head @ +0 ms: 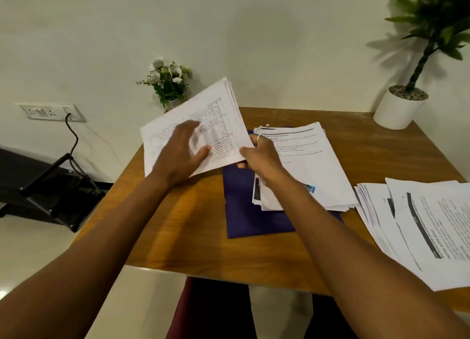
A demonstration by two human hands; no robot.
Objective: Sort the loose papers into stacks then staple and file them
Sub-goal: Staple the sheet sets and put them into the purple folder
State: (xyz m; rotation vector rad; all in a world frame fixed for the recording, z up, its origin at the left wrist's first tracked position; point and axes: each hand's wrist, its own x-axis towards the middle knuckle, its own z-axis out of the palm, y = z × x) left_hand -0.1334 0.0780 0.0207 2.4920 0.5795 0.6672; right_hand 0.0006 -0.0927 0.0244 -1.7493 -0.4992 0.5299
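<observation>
A sheaf of printed sheets (218, 115) is raised off the table (178, 224), tilted up toward the wall. The right hand (256, 155) pinches its near right corner between thumb and fingers. The left hand (180, 155) lies on the face of the top sheet with fingers spread and fairly straight, though it is blurred, so how firmly it presses is unclear. The main risk is the one-corner grip: the far edges already look slightly stepped, and a loosened pinch or a sideways push from the flat hand could let sheets slide apart and drop. They might then land on the middle stack (310, 165), which lies partly across the purple folder (244, 211) just beneath the right hand, and mix two sorted groups. The fanned pile (419, 224) at the right overhangs the table's near edge, so a brush from the forearm could send sheets to the floor. The raised end of the sheaf also sits close to the small pot of flowers (167, 81), which a swing could knock. No stapler is in view.
</observation>
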